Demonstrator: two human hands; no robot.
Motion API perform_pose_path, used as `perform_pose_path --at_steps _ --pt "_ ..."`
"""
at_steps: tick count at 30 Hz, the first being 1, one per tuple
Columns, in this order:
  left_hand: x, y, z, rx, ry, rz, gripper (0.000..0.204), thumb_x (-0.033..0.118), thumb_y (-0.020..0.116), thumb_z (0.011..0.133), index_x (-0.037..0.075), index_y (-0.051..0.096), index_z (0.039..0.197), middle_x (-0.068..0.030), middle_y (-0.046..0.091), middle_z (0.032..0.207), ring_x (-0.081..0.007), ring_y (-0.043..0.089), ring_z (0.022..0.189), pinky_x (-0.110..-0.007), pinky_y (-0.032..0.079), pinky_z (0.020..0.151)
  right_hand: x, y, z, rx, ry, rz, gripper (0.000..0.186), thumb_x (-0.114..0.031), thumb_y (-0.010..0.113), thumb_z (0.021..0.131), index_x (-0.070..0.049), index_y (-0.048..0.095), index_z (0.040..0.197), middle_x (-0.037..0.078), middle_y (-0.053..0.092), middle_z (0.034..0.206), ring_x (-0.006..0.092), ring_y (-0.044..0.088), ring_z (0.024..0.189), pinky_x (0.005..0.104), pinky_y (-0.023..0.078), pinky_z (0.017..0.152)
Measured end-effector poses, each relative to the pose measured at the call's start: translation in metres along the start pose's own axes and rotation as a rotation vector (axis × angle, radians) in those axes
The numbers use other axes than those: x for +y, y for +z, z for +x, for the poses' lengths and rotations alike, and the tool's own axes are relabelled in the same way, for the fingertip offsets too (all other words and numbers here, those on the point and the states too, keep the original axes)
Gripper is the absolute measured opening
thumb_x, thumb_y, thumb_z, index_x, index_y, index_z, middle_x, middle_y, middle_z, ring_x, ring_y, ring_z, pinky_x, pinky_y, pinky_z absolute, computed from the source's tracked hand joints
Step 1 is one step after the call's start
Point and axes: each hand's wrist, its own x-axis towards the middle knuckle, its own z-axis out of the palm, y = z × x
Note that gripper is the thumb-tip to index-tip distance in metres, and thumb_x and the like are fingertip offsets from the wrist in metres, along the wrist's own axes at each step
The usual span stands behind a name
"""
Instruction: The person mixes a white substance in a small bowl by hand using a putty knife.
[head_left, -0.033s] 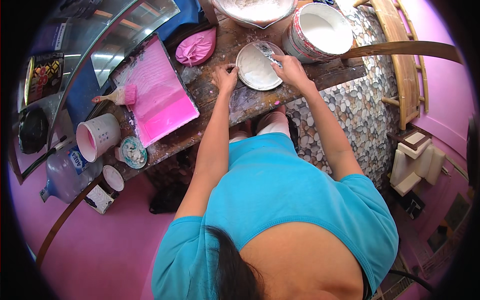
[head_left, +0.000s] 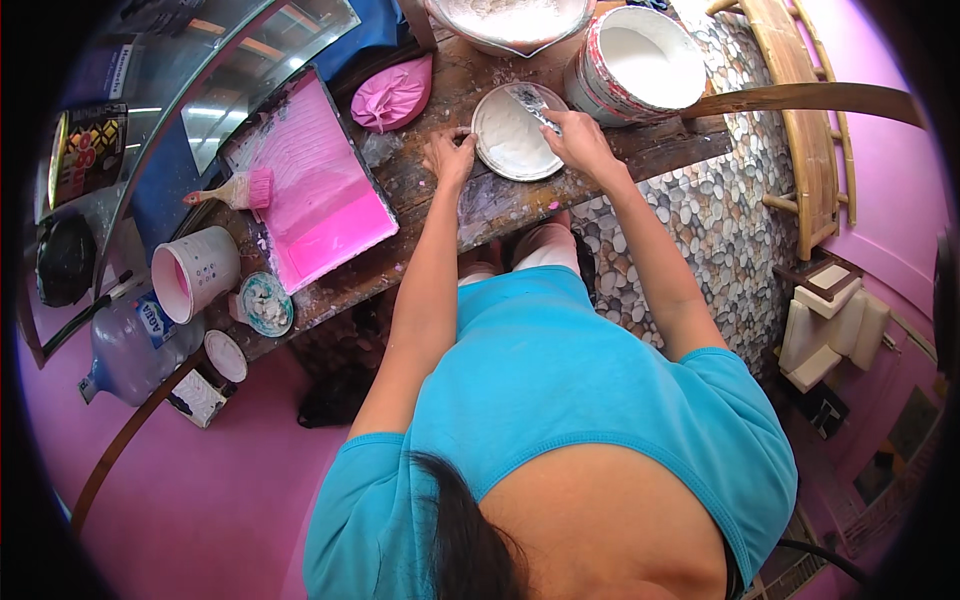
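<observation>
A round white lid (head_left: 517, 145), smeared inside with pale paste, lies on the paint-spattered wooden table. My right hand (head_left: 582, 148) is closed on the handle of a paste-coated scraper (head_left: 530, 102), its blade over the upper part of the lid. My left hand (head_left: 448, 153) has curled, pinched fingers at the lid's left rim; whether they grip it or something small is hard to tell. Just right of the lid is a red-and-white bucket (head_left: 640, 62) with white contents, and beyond it a wide bowl (head_left: 508, 22) of white material. A pink bag (head_left: 390, 92) lies behind my left hand.
Left on the table (head_left: 490, 215) are a pink paint tray (head_left: 330, 235), brush (head_left: 240, 193), white pot (head_left: 195, 272) and small dish (head_left: 266, 303). A water jug (head_left: 135, 355) and glass panel (head_left: 205, 120) stand farther left. A bamboo bench (head_left: 805, 150) is at right, above pebble-patterned flooring.
</observation>
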Motion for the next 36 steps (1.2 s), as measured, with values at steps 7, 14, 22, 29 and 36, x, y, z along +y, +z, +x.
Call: perform_pose_path --at_steps 7,14,22,29,36 --pt "-0.004 0.001 -0.003 0.014 0.029 0.004 0.034 0.04 0.07 0.076 0.016 0.072 0.1 -0.0096 0.052 0.118 -0.0306 0.039 0.121 -0.046 0.024 0.104 -0.014 -0.001 -0.016 -0.095 0.053 -0.119 0.036 -0.019 0.061 0.084 -0.001 0.065 0.115 0.029 0.065 0.098 0.0426 0.062 0.096 0.0477 0.048 0.087" --pt "-0.006 -0.001 -0.005 0.016 0.082 0.002 0.035 0.04 0.069 0.075 0.016 0.072 0.1 -0.0089 0.053 0.12 -0.0297 0.041 0.121 -0.045 0.023 0.103 -0.023 -0.006 -0.005 -0.063 0.067 -0.077 0.036 -0.02 0.061 0.084 -0.001 0.065 0.114 0.03 0.064 0.099 0.0423 0.062 0.098 0.0465 0.048 0.089" --pt "-0.009 -0.002 -0.012 0.046 0.096 -0.027 0.032 0.038 0.068 0.075 0.016 0.072 0.098 -0.0091 0.063 0.11 -0.0297 0.049 0.114 -0.044 0.026 0.1 -0.039 0.006 -0.023 -0.15 0.011 -0.178 0.036 -0.02 0.061 0.083 0.0 0.065 0.112 0.027 0.065 0.096 0.041 0.063 0.094 0.0466 0.049 0.086" --pt "-0.003 -0.006 -0.014 0.009 0.087 -0.039 0.027 0.035 0.067 0.075 0.017 0.071 0.094 -0.0049 0.071 0.089 -0.0249 0.056 0.103 -0.04 0.028 0.095 -0.04 0.005 -0.015 -0.108 -0.058 -0.174 0.034 -0.019 0.061 0.081 -0.004 0.067 0.111 0.025 0.066 0.093 0.0388 0.064 0.092 0.0469 0.05 0.084" --pt "-0.007 -0.003 -0.016 0.036 0.097 -0.062 0.027 0.032 0.065 0.075 0.015 0.071 0.095 -0.0046 0.071 0.088 -0.0238 0.057 0.1 -0.039 0.028 0.094 -0.04 -0.003 -0.027 -0.213 -0.049 -0.242 0.035 -0.018 0.062 0.081 -0.007 0.067 0.113 0.024 0.067 0.091 0.0385 0.065 0.089 0.0472 0.05 0.082"
